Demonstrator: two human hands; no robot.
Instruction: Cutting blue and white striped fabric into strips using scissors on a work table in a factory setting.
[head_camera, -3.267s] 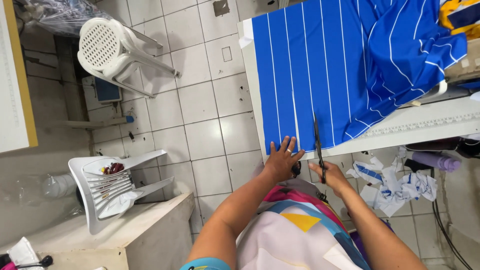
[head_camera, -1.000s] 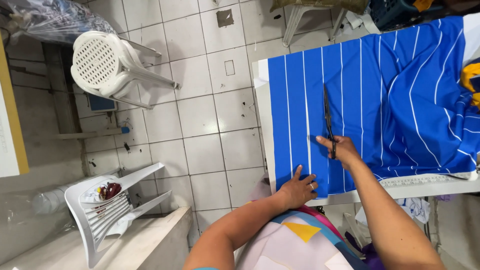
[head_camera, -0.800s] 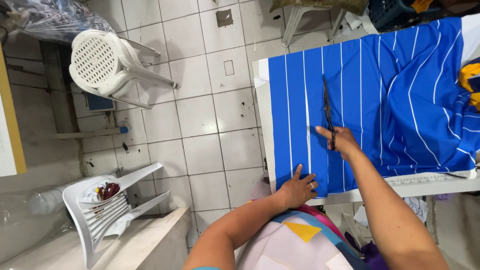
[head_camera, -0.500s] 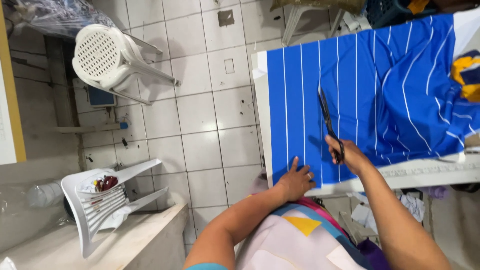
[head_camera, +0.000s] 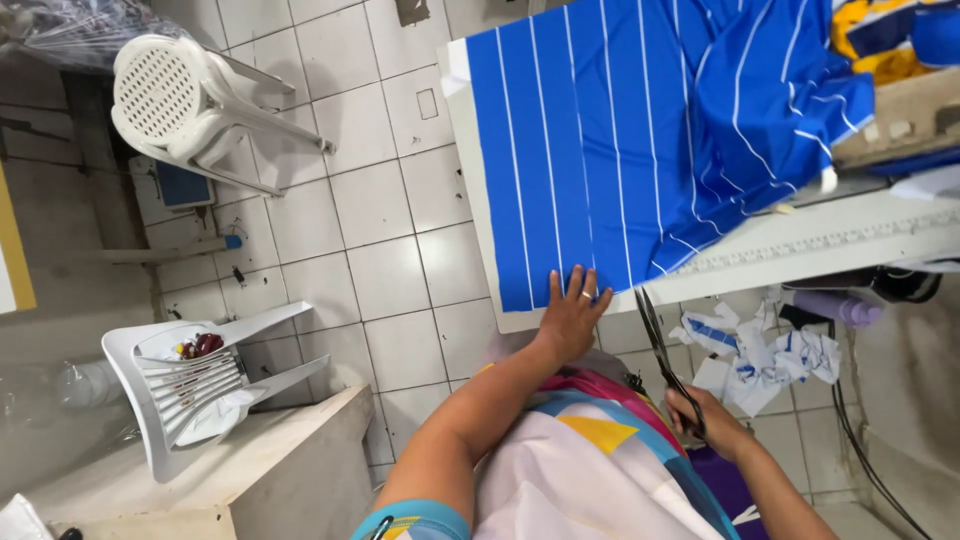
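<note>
Head view looks down at a white desk (head_camera: 800, 255) with a blue cloth with thin white stripes (head_camera: 600, 150) lying on it. The cloth reaches the near edge of the desk and bunches up toward the far right corner.

The left hand (head_camera: 570, 315) lies flat with its fingers spread, pressing on the cloth at the near edge. The right hand (head_camera: 705, 425) is closed around the handles of long black scissors (head_camera: 660, 345). The scissors are off the desk now, below its near edge, with the tips pointing up at the cloth.

To cut well, the flat hand should hold the cloth tight so it does not slide. The blades should go in straight beside a white stripe and follow it. Fingers should stay away from the blades.

No boxes or signs can be read here. Scraps of blue and white cloth (head_camera: 760, 350) lie on the tiled floor (head_camera: 370, 220) under the desk. Yellow cloth (head_camera: 880, 50) sits at the far right corner. Two white plastic chairs (head_camera: 180, 95) stand on the left, and one (head_camera: 190, 385) has small red things on its seat.
</note>
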